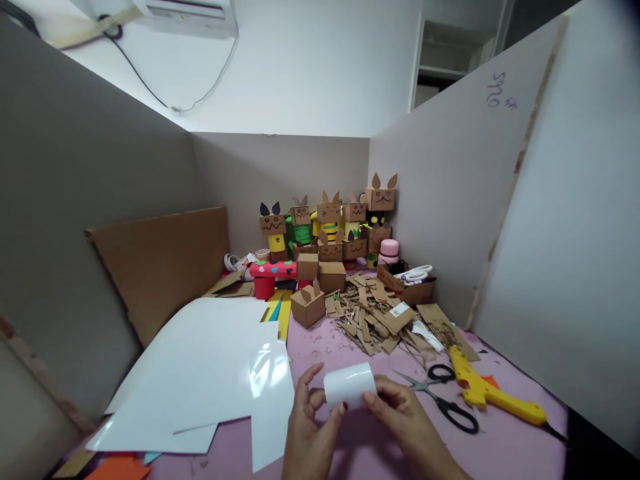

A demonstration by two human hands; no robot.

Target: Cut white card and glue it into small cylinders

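Between my two hands, above the front of the table, is a short tube of glossy white paper, lying on its side. My left hand grips its left end, thumb at the lower edge and fingers around the open end. The right end is pinched by my right hand, thumb in front; its other fingers are partly hidden. Just right of that hand lie black-handled scissors with their blades apart. To the left, large glossy white paper sheets with cut edges cover the table.
A yellow glue gun with a cord lies at right. Behind are a heap of cardboard scraps, an eared cardboard box, a red tube piece and several cardboard animal figures. Grey partitions enclose the pink table.
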